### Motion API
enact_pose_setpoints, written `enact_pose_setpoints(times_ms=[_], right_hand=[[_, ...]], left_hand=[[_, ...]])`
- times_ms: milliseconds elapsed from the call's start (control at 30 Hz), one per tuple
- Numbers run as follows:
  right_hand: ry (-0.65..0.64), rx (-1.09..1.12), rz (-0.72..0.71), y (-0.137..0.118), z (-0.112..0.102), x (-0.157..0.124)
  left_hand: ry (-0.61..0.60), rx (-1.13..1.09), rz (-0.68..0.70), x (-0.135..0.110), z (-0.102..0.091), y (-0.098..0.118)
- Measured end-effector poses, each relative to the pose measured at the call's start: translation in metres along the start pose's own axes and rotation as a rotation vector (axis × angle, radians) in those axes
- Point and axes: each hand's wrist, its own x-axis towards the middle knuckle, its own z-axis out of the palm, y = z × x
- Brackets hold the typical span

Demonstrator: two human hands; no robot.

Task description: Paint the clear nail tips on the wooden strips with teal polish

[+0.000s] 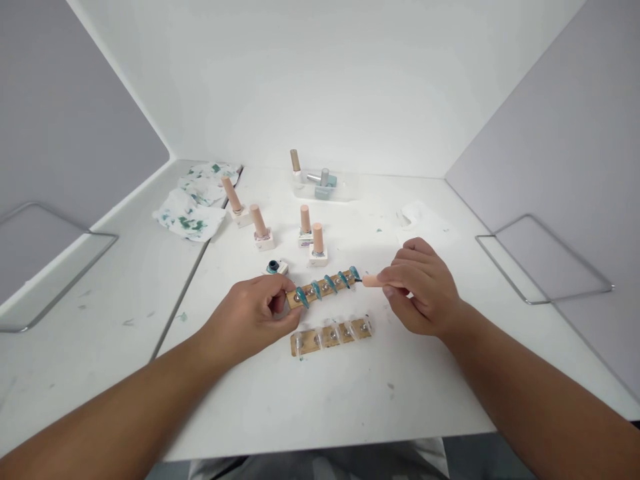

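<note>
My left hand (255, 312) pinches the left end of a wooden strip (323, 288) that carries several teal-painted false nails. My right hand (423, 285) is closed round a peach-capped polish brush (373, 281), its tip touching the nail at the strip's right end. A second wooden strip (331, 335) with several clear, unpainted nails lies on the white table just in front of the first. An open teal polish bottle (275, 267) stands just behind my left hand.
Several peach-capped polish bottles (261, 229) stand behind the strips. A clear tray (325, 185) holds more bottles at the back. Teal-stained tissues (193, 217) lie at the back left, a crumpled white tissue (417, 217) at the right. Wire frames (545, 260) flank both sides.
</note>
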Motion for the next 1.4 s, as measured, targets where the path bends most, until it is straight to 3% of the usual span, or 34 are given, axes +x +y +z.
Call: enact_pose_setpoints(times_ms=[233,500,733,967,1200,1400], right_hand=[[0.003,-0.039,0.116,0.0014,0.0052,0.0014],[0.025,0.031,0.071,0.0017,-0.0023,-0.001],[-0.003,-0.001,0.132,0.0022,0.0049,-0.0013],[0.011,0.077,0.049,0.0024,0.0,-0.004],[0.028,0.026,0.149,0.0036,0.0037,-0.0017],[-0.018,0.088,0.124,0.0012,0.0006,-0.0049]], left_hand=[[-0.011,0.018,0.005,0.0003,0.0011,-0.0017],[-0.006,0.002,0.006,0.0009,-0.0004,0.0028],[-0.005,0.003,-0.009,0.0,0.0006,0.0011],[0.004,-0.012,-0.011,0.0006,0.0007,0.0019],[-0.006,0.0,-0.024,0.0005,0.0005,0.0027],[-0.016,-0.013,-0.012,0.0005,0.0006,0.0]])
